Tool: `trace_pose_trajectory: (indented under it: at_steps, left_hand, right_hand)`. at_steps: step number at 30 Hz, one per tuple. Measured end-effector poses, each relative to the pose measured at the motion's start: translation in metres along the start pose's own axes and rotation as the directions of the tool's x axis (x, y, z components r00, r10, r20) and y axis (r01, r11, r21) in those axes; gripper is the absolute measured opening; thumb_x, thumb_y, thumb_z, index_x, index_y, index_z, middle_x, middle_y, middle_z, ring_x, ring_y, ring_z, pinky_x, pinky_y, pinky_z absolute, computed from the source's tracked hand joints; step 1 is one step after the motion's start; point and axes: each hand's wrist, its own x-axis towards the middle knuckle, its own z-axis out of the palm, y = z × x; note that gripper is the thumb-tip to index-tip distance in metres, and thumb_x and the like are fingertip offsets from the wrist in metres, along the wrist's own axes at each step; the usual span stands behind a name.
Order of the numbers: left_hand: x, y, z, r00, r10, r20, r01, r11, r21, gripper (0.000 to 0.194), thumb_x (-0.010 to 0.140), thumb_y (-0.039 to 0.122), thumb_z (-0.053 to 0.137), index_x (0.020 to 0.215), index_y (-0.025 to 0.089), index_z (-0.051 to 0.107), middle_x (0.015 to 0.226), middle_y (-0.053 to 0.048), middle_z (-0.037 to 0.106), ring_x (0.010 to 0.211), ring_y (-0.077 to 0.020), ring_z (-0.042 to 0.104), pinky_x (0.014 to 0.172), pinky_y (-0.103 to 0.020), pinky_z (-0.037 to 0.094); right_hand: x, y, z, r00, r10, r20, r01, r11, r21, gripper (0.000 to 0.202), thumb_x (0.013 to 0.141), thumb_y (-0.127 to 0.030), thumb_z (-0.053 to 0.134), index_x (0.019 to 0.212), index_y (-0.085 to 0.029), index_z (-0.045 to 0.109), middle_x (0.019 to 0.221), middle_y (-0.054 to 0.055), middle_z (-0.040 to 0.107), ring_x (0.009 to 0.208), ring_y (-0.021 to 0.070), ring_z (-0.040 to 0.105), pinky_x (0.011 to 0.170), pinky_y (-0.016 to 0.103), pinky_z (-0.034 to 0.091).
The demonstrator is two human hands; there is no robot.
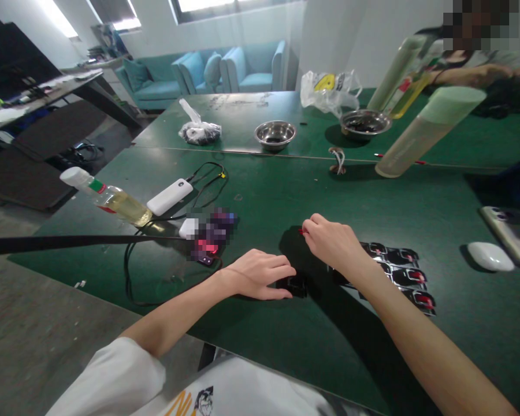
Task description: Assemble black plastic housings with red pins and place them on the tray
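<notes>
My left hand (260,274) rests low over the green table, thumb and fingers on either side of a small flat black piece (296,285) that lies on it. To its upper right, my right hand (327,238) is closed in a pinch just above the table. A bit of a small red thing (301,231) shows at its fingertips; its kind is hidden. Partly behind my right forearm, several black pieces with clear and red parts (409,277) are laid out in rows.
A phone (214,237), white power bank (170,197), cables and a tilted bottle (117,202) lie at left. Beyond are a steel bowl (275,134), a second bowl (366,124) and a tall bottle (429,133). A white case (490,256) and another phone (511,234) lie right. Another person sits across.
</notes>
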Motion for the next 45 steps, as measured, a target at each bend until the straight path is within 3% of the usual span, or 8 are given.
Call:
trace_pose_trajectory:
  at_steps: [6,17,36,45]
  left_hand:
    - [0.000,0.000,0.001,1.000,0.008,-0.022,-0.008,1.000,-0.007,0.043,0.106,0.056,0.056,0.119,0.017,0.067,0.111,-0.006,0.075,0.086,-0.0176,0.074,0.065,-0.028,0.050]
    - [-0.001,0.000,0.001,1.000,-0.012,0.005,0.012,1.000,-0.001,0.044,0.107,0.058,0.055,0.122,0.018,0.067,0.116,-0.007,0.076,0.090,-0.0172,0.075,0.067,-0.027,0.050]
    - [-0.001,0.000,0.000,1.000,-0.015,0.016,0.015,1.000,-0.004,0.045,0.107,0.058,0.054,0.122,0.018,0.068,0.114,-0.009,0.075,0.089,-0.0169,0.075,0.069,-0.026,0.053]
    - [0.000,0.001,-0.001,1.000,-0.013,0.021,0.013,1.000,-0.007,0.045,0.106,0.057,0.056,0.122,0.017,0.069,0.114,-0.009,0.074,0.089,-0.0176,0.075,0.070,-0.026,0.054]
  right_hand:
    - [-0.001,0.000,0.002,0.999,-0.010,-0.039,0.010,1.000,0.001,0.030,0.111,-0.021,0.035,0.113,-0.013,0.064,0.110,0.016,0.070,0.082,0.0261,0.076,0.057,0.033,0.038]
    - [-0.005,0.003,-0.008,0.990,0.015,-0.141,0.011,0.983,0.181,0.021,0.108,-0.016,0.041,0.117,-0.016,0.060,0.105,0.012,0.076,0.089,0.0252,0.072,0.063,0.031,0.036]
    - [-0.008,0.008,-0.011,0.997,-0.050,-0.066,0.058,0.990,0.129,0.031,0.103,-0.009,0.041,0.118,-0.019,0.066,0.114,0.011,0.075,0.086,0.0237,0.072,0.059,0.031,0.032]
    - [-0.006,0.008,-0.012,1.000,-0.010,-0.017,0.013,0.984,0.179,0.026,0.102,-0.014,0.046,0.115,-0.019,0.068,0.110,0.011,0.079,0.092,0.0273,0.074,0.066,0.033,0.042]
